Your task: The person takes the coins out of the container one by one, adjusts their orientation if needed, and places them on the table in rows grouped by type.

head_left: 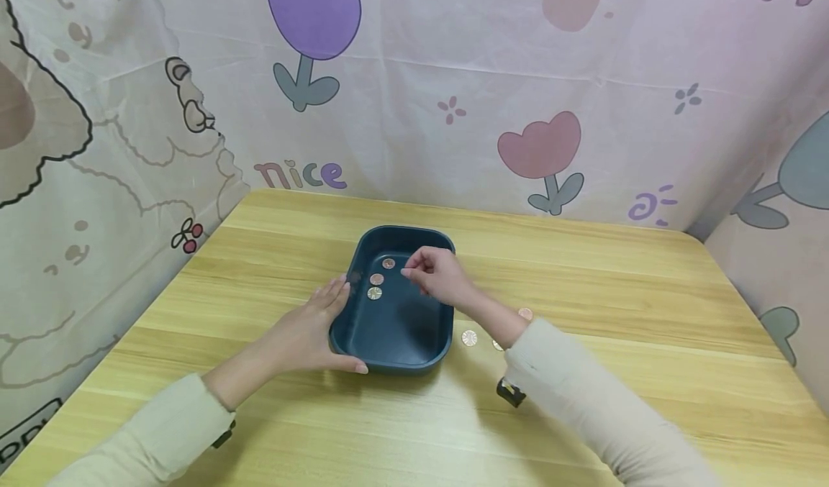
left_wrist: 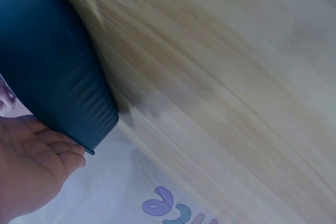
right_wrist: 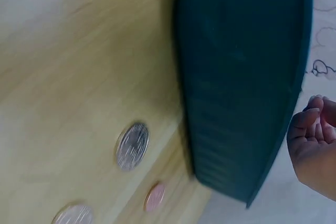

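A dark blue rectangular tray (head_left: pixel 395 367) stands on the table. My left hand (head_left: pixel 314 332) rests along its left side, fingers against the rim and thumb spread toward the near corner. Inside the tray, toward its left side, lie three coins: a copper one (head_left: pixel 388 263), another copper one (head_left: pixel 376 279) and a pale one (head_left: pixel 374 293). My right hand (head_left: pixel 440 275) is over the tray's right side, with thumb and fingertips brought together. I cannot tell whether a coin is between them. In the right wrist view, its fingers (right_wrist: pixel 310 121) are curled above the tray's rim.
Right of the tray, a silver coin (right_wrist: pixel 132 146) and a copper coin (right_wrist: pixel 155 196) lie on the wooden table (head_left: pixel 615 372), with another silver coin (right_wrist: pixel 73 214) close by. My right forearm partly covers these in the head view. A printed cloth (head_left: pixel 414 142) hangs behind the table.
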`<state>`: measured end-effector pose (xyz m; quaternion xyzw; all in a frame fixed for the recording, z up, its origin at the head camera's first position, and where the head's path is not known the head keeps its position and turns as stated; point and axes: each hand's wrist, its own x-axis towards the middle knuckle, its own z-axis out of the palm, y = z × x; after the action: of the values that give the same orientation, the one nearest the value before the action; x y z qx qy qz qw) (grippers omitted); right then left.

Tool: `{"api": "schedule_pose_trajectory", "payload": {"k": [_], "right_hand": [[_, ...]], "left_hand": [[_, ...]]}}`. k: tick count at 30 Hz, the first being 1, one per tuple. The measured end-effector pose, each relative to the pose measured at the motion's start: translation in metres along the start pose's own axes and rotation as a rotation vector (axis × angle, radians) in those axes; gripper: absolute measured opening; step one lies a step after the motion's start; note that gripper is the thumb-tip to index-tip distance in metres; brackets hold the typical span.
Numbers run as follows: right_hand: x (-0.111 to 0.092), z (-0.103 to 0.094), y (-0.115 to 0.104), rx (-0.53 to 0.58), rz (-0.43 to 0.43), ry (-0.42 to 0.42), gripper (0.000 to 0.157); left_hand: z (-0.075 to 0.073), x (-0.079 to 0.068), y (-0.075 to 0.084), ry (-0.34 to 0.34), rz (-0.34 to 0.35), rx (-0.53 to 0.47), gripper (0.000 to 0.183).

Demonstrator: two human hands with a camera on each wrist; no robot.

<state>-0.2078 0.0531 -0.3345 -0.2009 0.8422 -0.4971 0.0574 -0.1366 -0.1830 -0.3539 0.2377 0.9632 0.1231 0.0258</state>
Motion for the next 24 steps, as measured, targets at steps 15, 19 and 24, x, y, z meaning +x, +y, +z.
{"api": "schedule_pose_trajectory", "payload": {"k": [15,19,24], "right_hand": [[0.036,0.045,0.008,-0.148,-0.012,-0.140,0.019],[0.041,0.051,0.012,-0.230,0.013,-0.175,0.020],[0.046,0.057,0.018,-0.329,0.023,-0.219,0.022]], "left_hand": [[0.001,0.000,-0.002,0.009,0.023,0.020,0.122],[0.001,0.000,-0.002,0.013,0.022,0.016,0.122],[0.001,-0.001,-0.002,0.015,0.022,0.013,0.122]]}}
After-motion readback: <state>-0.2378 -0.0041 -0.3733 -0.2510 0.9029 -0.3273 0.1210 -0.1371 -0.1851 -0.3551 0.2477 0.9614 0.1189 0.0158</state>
